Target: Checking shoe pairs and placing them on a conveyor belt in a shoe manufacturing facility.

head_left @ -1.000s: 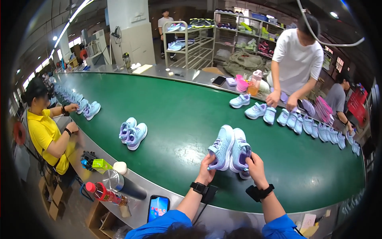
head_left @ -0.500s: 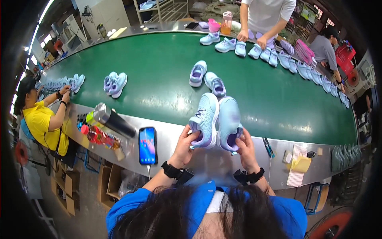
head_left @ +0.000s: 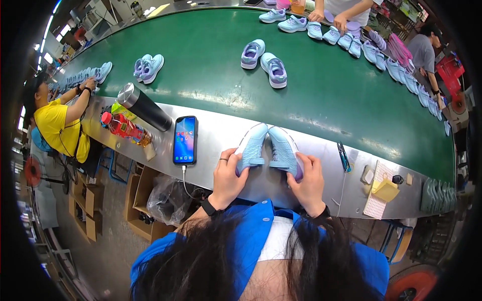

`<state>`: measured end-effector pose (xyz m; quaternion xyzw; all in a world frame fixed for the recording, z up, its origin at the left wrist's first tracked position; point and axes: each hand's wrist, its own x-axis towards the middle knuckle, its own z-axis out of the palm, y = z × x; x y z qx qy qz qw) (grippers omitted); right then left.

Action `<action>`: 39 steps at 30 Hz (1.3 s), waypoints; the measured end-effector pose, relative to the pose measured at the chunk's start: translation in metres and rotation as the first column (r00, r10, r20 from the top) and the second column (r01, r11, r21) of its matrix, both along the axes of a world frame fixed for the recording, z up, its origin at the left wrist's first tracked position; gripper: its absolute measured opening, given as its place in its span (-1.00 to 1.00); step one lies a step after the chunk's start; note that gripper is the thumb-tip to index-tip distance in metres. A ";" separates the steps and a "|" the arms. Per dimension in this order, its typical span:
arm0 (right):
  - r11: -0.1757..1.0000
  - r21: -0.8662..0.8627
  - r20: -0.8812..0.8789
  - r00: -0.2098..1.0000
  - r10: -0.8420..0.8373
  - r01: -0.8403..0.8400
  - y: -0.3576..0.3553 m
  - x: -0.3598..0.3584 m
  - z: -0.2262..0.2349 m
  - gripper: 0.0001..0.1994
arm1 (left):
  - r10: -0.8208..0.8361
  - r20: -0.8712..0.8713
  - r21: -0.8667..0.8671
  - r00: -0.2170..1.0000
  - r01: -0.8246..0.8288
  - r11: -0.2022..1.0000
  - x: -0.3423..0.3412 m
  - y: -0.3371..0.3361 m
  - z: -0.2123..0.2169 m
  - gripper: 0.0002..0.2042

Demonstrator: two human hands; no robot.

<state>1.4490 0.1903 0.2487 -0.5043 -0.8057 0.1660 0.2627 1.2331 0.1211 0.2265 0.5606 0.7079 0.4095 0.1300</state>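
I hold a pair of light blue sneakers just over the metal ledge, turned so that their laced tops face each other and their toes point away from me. My left hand (head_left: 229, 176) is closed round the heel of the left sneaker (head_left: 252, 146). Round the heel of the right sneaker (head_left: 284, 148) my right hand (head_left: 307, 183) is closed too. The toes are close together, with a narrow gap between the laces. Beyond them, on the green belt, lie two more light blue sneakers, one upright (head_left: 252, 54) and one angled toward me (head_left: 274, 70).
Left on the metal ledge (head_left: 211, 135) are a charging phone (head_left: 185, 140), a black tumbler (head_left: 144, 106) and a red-capped bottle (head_left: 125, 126). Nippers (head_left: 344, 157) and a yellow pad (head_left: 385, 191) lie right. Sneakers line the green belt (head_left: 201, 65), where co-workers handle some.
Both sneakers have come down toward the ledge and nearer to me, turned from showing their openings to lying on their sides, laces inward. My view has tilted downward.
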 end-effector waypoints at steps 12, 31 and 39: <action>0.535 -0.736 -0.634 0.699 -0.331 -0.415 0.019 0.011 -0.008 -0.53 | 0.051 0.969 -0.077 0.240 0.100 0.992 -0.003 0.018 -0.001 -0.65; 0.703 -0.681 -0.402 0.908 -0.121 -0.207 0.069 0.019 -0.026 -0.77 | -0.307 -0.283 -0.232 0.909 0.245 0.941 0.010 0.028 0.027 -0.59; 0.942 -0.174 -0.066 0.958 0.279 -0.287 0.163 -0.059 -0.020 -0.77 | 0.161 -0.617 -0.009 0.770 -0.212 0.977 -0.145 0.116 0.071 -0.52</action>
